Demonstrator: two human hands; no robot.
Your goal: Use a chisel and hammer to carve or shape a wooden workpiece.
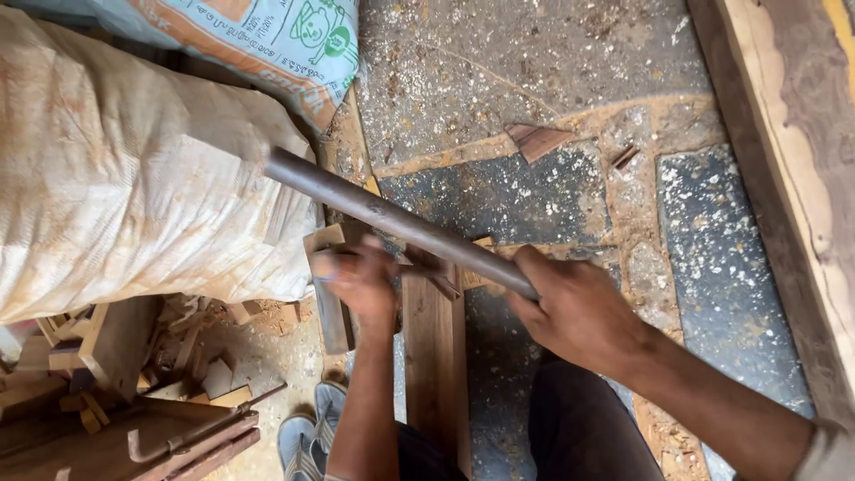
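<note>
Steadying a small wooden block at the top of the upright brown plank, the left hand is curled on it and could be struck if the long grey metal rod, gripped tight by the right hand, slips sideways.

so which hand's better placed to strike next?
Right, probably. The right hand grips the metal rod raised above the wooden piece; the left hand is steadying that piece.

Dark metal rod slanted above upright wood plank.
</note>
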